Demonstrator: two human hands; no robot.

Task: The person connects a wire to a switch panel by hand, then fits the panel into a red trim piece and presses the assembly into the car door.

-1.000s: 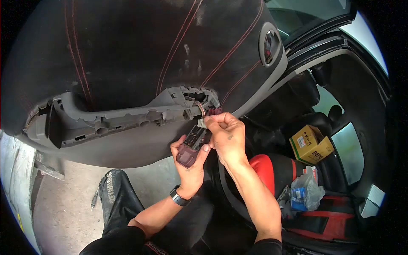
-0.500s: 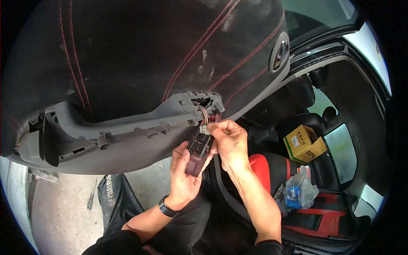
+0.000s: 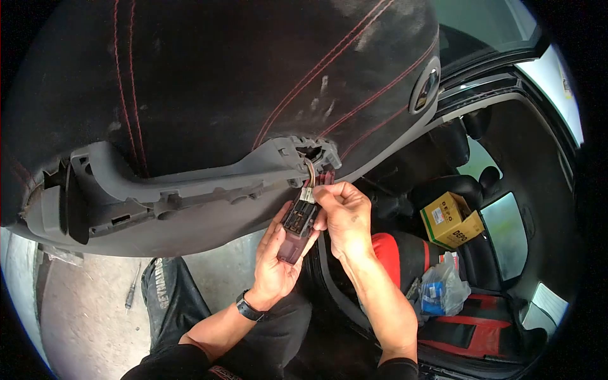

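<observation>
A black car door panel [image 3: 221, 82] with red stitching fills the upper view, with a grey armrest frame [image 3: 171, 190] along its lower edge. My left hand [image 3: 275, 266] cradles a dark window switch unit [image 3: 296, 227] from below, palm up. My right hand [image 3: 342, 212] pinches the white connector [image 3: 307, 195] and its wires [image 3: 310, 171] at the top of the switch. The wires run up into the opening at the frame's right end. A black watch [image 3: 247, 309] sits on my left wrist.
To the right is the car interior with a red and black seat [image 3: 475, 329]. A yellow cardboard box [image 3: 449, 220] and a plastic bag with blue parts [image 3: 437, 288] lie on it. A screwdriver [image 3: 131, 288] lies on the concrete floor at lower left. My dark trousers [image 3: 171, 291] show below.
The view has shifted slightly; the door panel sits a little further right. My left hand has opened flatter under the switch, and my right hand stays pinched on the connector.
</observation>
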